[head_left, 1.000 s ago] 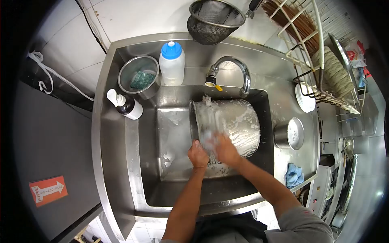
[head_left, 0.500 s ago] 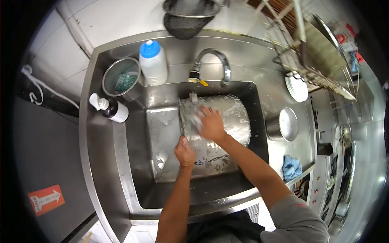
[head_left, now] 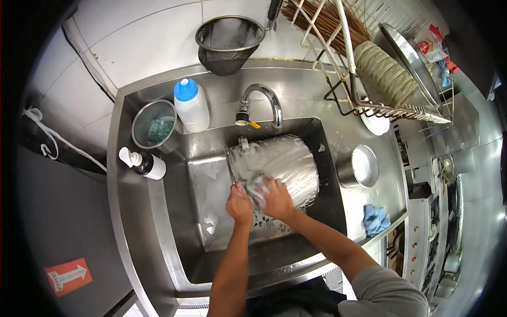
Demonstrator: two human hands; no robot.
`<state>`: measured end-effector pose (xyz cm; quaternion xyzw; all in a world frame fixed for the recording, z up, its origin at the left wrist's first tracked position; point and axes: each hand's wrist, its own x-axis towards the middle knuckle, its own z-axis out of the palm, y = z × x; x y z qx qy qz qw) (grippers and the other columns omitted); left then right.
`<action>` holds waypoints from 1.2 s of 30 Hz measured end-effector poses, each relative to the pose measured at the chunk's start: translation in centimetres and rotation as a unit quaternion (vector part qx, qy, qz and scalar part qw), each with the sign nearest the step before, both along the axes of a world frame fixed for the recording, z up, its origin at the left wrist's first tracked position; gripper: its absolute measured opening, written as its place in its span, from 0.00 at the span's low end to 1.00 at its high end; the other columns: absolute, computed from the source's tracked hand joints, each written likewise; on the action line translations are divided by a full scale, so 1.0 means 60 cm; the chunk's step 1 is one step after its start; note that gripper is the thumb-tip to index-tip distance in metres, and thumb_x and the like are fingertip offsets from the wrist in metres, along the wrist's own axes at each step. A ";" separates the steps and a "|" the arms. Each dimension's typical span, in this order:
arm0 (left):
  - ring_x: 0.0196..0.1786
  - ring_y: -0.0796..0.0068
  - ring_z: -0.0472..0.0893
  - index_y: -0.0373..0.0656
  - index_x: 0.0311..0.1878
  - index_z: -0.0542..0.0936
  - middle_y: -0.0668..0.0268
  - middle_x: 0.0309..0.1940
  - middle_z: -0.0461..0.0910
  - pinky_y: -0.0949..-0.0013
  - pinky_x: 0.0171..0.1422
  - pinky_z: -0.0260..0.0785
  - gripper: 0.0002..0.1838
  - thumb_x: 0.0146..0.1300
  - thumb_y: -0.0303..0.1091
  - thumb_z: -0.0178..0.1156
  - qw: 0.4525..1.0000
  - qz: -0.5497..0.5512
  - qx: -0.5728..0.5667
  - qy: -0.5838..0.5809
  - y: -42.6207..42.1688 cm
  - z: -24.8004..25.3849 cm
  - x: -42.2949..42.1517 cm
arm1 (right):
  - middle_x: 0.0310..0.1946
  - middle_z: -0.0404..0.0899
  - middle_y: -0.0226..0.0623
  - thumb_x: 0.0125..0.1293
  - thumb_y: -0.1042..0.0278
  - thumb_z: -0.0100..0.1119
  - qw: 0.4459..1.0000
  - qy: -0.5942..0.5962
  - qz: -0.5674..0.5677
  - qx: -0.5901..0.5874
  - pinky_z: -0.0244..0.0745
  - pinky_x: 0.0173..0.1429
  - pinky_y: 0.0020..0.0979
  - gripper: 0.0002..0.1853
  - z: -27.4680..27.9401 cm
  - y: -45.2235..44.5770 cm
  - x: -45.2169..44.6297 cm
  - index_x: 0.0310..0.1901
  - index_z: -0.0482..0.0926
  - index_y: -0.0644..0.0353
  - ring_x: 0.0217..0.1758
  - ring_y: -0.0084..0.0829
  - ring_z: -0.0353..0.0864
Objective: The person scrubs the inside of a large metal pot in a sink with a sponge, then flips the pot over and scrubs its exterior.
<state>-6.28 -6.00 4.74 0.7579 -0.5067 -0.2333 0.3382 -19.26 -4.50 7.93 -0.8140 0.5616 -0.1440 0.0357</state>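
Note:
A large metal pot (head_left: 290, 164) lies on its side in the sink (head_left: 182, 238), its wall wet and streaked with suds. One of its handles (head_left: 244, 143) points up near the left rim. My left hand (head_left: 240, 205) is closed on the pot's rim at the near left. My right hand (head_left: 278, 199) presses a greyish scrubbing pad (head_left: 257, 186) against the pot's wall, close beside my left hand. The pad is blurred and partly covered by the fingers. Above the pot's far side arches the faucet (head_left: 264, 92).
Left of the basin stand a pump bottle (head_left: 154, 167), a metal container (head_left: 141, 117) with a green scouring pad, and a blue-capped bottle (head_left: 194, 113). At right are a metal pot (head_left: 348, 168) and a blue cloth (head_left: 376, 219). A wire rack (head_left: 343, 68) overhangs the back right; a strainer (head_left: 227, 50) hangs behind.
My right hand has slid the pad down the pot's wall toward me, nearer my left hand. My left hand stays at the rim. The camera's view has shifted slightly.

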 end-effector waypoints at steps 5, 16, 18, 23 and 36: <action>0.33 0.39 0.78 0.42 0.38 0.76 0.47 0.27 0.80 0.45 0.37 0.68 0.12 0.71 0.40 0.50 1.000 -0.003 -0.006 -0.004 0.004 -0.020 0.003 | 0.49 0.76 0.51 0.63 0.64 0.51 0.931 0.020 -0.365 0.008 0.73 0.50 0.53 0.20 -0.012 -0.085 -0.239 0.57 0.76 0.53 0.45 0.51 0.77; 0.34 0.39 0.79 0.40 0.35 0.75 0.45 0.28 0.79 0.45 0.36 0.68 0.12 0.70 0.38 0.51 1.000 -0.016 -0.007 -0.013 0.005 -0.003 0.001 | 0.52 0.72 0.44 0.56 0.59 0.60 0.997 -0.019 -0.003 -0.068 0.72 0.50 0.49 0.23 -0.082 -0.022 -0.170 0.56 0.76 0.46 0.50 0.46 0.73; 0.33 0.40 0.79 0.41 0.36 0.75 0.46 0.27 0.79 0.45 0.36 0.68 0.10 0.69 0.38 0.52 0.999 -0.013 -0.025 -0.021 0.003 -0.019 0.006 | 0.45 0.71 0.45 0.58 0.58 0.57 0.949 0.027 -0.298 -0.104 0.72 0.43 0.49 0.23 -0.019 -0.080 -0.204 0.57 0.75 0.48 0.43 0.48 0.73; 0.30 0.41 0.79 0.42 0.36 0.75 0.48 0.25 0.79 0.45 0.35 0.69 0.09 0.68 0.37 0.54 0.999 0.002 -0.045 -0.016 0.005 -0.014 0.000 | 0.56 0.72 0.45 0.56 0.59 0.60 0.987 0.019 -0.106 -0.115 0.70 0.49 0.50 0.25 -0.050 -0.122 -0.044 0.59 0.76 0.44 0.51 0.51 0.73; 0.28 0.39 0.76 0.42 0.34 0.74 0.46 0.23 0.77 0.45 0.32 0.65 0.11 0.70 0.39 0.52 0.998 0.002 -0.050 -0.030 0.017 -0.018 0.001 | 0.53 0.74 0.44 0.54 0.54 0.62 0.994 -0.061 -0.088 -0.027 0.67 0.60 0.48 0.21 -0.058 -0.146 -0.024 0.52 0.81 0.42 0.59 0.46 0.71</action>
